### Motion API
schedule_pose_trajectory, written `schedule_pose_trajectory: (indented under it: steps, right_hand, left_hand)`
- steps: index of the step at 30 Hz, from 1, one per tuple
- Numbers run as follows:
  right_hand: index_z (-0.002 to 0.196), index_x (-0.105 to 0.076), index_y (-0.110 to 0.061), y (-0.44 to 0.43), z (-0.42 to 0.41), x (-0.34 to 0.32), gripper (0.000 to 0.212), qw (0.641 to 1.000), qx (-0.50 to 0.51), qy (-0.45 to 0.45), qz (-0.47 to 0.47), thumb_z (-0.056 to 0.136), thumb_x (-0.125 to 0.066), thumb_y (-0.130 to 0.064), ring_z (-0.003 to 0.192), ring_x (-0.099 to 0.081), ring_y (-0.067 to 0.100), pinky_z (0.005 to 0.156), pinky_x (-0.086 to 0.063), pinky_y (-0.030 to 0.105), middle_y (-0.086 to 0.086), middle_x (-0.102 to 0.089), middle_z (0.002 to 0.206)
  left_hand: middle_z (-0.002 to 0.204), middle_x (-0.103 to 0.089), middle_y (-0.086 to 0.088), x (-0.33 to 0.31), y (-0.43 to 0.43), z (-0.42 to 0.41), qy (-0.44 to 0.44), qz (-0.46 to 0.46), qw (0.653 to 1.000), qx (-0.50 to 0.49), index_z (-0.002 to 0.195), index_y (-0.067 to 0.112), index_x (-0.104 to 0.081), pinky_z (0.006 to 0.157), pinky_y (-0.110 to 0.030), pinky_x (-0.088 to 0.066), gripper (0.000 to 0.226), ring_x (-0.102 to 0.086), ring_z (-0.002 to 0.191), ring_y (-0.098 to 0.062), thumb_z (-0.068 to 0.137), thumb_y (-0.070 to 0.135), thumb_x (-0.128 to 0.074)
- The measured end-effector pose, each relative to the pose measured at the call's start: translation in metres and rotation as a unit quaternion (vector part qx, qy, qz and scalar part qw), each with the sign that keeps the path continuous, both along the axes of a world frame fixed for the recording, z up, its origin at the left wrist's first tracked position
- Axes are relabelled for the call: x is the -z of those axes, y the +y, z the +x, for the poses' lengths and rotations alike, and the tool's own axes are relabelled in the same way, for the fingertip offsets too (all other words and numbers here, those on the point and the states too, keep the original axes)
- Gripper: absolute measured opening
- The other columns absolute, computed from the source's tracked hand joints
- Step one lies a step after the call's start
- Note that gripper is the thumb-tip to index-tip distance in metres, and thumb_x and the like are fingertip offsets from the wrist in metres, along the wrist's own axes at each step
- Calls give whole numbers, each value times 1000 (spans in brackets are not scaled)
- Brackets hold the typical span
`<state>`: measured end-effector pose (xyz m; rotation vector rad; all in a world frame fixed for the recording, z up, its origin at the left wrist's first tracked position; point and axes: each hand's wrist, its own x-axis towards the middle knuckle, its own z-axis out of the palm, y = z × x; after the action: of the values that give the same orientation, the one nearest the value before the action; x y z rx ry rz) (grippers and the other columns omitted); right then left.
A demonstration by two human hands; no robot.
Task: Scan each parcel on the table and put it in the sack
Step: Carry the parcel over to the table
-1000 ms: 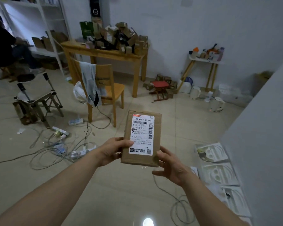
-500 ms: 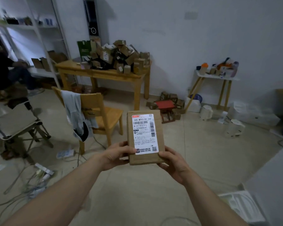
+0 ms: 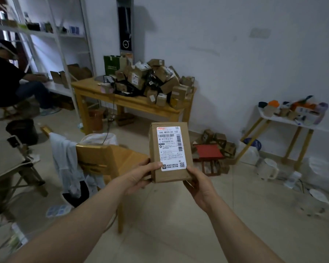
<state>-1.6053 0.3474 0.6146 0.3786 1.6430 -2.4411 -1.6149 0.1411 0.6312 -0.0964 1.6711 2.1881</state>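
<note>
I hold a brown cardboard parcel [image 3: 170,151] upright in front of me, its white shipping label with barcodes facing me. My left hand [image 3: 141,174] grips its lower left edge, thumb on the label's corner. My right hand [image 3: 199,184] grips its lower right corner from below. Further back, a wooden table [image 3: 129,101] against the wall carries a heap of several brown parcels [image 3: 156,80]. I see no sack and no scanner.
A wooden chair [image 3: 106,160] draped with pale cloth stands just left of the parcel. Small boxes and a red stool [image 3: 209,151] sit on the floor by the wall. A white side table [image 3: 292,120] stands right. A seated person [image 3: 6,78] is far left.
The view has lifted and moved closer to the table. The parcel stays in both hands, held higher and nearer the chair; the cables on the floor have left the view.
</note>
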Motion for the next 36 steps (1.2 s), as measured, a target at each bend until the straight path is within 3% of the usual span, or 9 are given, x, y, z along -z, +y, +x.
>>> schedule_pose_trajectory:
  steps: [3,8,14,18,20,22,27,31,36]
  right_hand:
    - [116,-66,-9,-7,-81,-4,33,1000,7,-9,-4,85,-65,-19,109,-59,18,105,-42,34,8,-68,118]
    - [114,-67,-15,-14,-200,-11,25,998,-34,7,45,92,-59,-20,112,-59,15,104,-41,32,1,-70,113]
    - [121,-64,-18,-21,-336,-1,32,990,-63,17,124,91,-61,-29,101,-61,5,71,-43,15,-9,-69,107]
    - [118,-66,-20,-24,-446,7,36,974,-123,22,190,89,-62,-41,96,-59,4,72,-42,15,-8,-66,108]
    - [118,-65,-20,-26,-505,8,37,967,-151,35,204,90,-60,-43,96,-58,5,88,-45,22,-8,-65,107]
    - [125,-63,-18,-29,-563,7,46,958,-174,38,226,89,-59,-47,116,-56,16,106,-40,36,-3,-62,124]
    - [131,-56,-18,-51,-679,-1,42,919,-266,71,282,94,-56,-37,124,-50,20,107,-40,42,1,-55,134]
    - [128,-59,-13,-80,-738,-14,35,891,-334,88,295,94,-59,-23,117,-54,18,105,-43,35,3,-59,126]
    - [122,-61,-11,-124,-793,-15,31,876,-366,86,301,92,-59,-16,112,-56,21,102,-45,37,5,-60,116]
  left_hand:
    - [110,-73,4,-3,-7,-81,-8,-7,1000,10,126,20,-57,104,-41,-45,93,-61,114,-17,40,40,-89]
    - [113,-72,2,-7,-20,-199,-24,-26,999,12,127,19,-57,106,-43,-44,86,-62,114,-18,48,33,-90]
    - [116,-70,-1,2,-27,-328,-14,-46,998,-47,126,14,-60,104,-43,-46,50,-62,113,-20,79,12,-75]
    - [118,-69,4,14,-40,-414,-7,-76,993,-91,135,16,-54,106,-44,-44,92,-60,116,-20,53,28,-92]
    - [118,-69,5,16,-45,-456,-3,-89,989,-118,138,17,-51,106,-45,-44,106,-60,117,-21,42,33,-93]
    - [118,-70,3,18,-52,-494,-16,-93,983,-160,138,17,-50,104,-43,-46,106,-62,115,-21,43,33,-95]
    - [104,-74,3,1,-71,-561,-38,-109,954,-277,121,17,-59,86,-33,-53,92,-70,95,-14,38,37,-93]
    - [102,-71,-1,-2,-99,-597,-56,-133,900,-412,117,16,-59,79,-31,-52,47,-66,91,-18,75,14,-80]
    - [110,-67,-7,7,-136,-634,-91,-170,849,-491,123,11,-59,71,-30,-51,55,-63,98,-24,74,19,-81]
